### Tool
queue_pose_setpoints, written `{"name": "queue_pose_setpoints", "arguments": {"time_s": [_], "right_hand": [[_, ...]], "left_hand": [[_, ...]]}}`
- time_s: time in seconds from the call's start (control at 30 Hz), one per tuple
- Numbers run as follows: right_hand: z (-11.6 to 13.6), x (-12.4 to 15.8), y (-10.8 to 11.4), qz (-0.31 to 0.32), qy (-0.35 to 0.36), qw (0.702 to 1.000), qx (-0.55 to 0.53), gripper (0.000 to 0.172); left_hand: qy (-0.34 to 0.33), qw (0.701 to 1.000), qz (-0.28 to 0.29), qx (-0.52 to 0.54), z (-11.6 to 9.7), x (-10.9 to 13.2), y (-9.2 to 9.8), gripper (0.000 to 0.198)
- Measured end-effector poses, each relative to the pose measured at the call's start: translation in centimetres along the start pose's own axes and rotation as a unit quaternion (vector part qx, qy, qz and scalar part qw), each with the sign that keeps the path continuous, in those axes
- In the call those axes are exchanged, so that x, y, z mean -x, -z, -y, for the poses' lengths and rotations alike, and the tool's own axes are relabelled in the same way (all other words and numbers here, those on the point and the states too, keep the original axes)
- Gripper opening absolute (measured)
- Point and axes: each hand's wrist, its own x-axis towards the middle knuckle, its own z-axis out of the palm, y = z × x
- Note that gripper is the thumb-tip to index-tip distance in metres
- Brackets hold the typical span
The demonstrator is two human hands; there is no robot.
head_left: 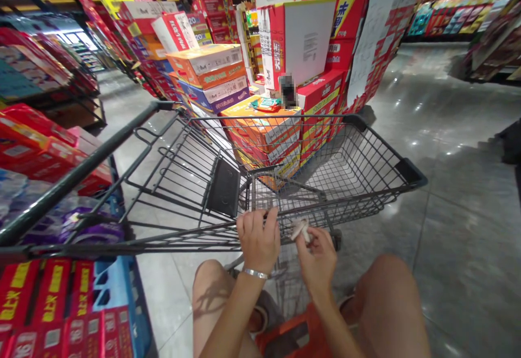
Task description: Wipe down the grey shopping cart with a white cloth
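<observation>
A dark wire shopping cart stands sideways in front of me, and its basket holds no goods that I can see. My left hand has its fingers curled over the cart's near top rail. Just to the right, my right hand pinches a crumpled off-white tissue between thumb and fingers, close to the cart's near side. Whether it is paper or thin cloth, I cannot tell. A black plastic panel sits in the cart's child-seat section, left of my hands.
Stacked orange boxes and red cartons rise behind the cart. Red packages and a blue crate flank me at left. Between my knees is an orange plastic object. Grey tiled floor extends rightward.
</observation>
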Motion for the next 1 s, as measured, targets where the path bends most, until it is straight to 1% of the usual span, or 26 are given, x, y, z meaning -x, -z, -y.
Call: {"name": "queue_pose_setpoints", "arguments": {"time_s": [0.07,0.13,0.33,0.53,0.6,0.73,0.83,1.0], "right_hand": [[0.3,0.2,-0.7,-0.032,0.007,0.999,-0.041,0.010],[0.2,0.3,-1.5,-0.043,0.025,0.998,-0.045,0.010],[-0.6,0.2,-3.1,-0.032,0.124,0.990,0.053,0.008],[-1.1,0.2,-3.3,-0.021,0.157,0.984,0.082,0.010],[-1.7,0.2,-3.1,-0.011,0.159,0.983,0.089,0.011],[-3.5,0.3,-2.8,0.008,0.129,0.985,0.110,0.011],[-4.6,0.4,-2.6,0.016,0.124,0.985,0.119,0.009],[-5.0,0.3,-2.3,0.048,0.105,0.984,0.134,0.007]], "left_hand": [[0.002,1.000,0.001,0.003,-0.1,0.0,0.0,0.023],[0.007,1.000,0.003,0.005,-0.2,0.0,0.1,0.023],[0.016,1.000,0.008,0.014,-0.3,0.0,0.1,0.022],[0.025,1.000,0.011,0.016,-0.5,-0.1,0.1,0.021],[0.027,0.999,0.010,0.016,-0.5,-0.1,0.1,0.022],[0.027,1.000,-0.001,0.010,-0.6,-0.1,0.0,0.021],[0.024,1.000,-0.002,0.004,-0.5,-0.1,0.0,0.021],[0.016,1.000,0.007,-0.004,-0.4,-0.2,0.0,0.023]]}}
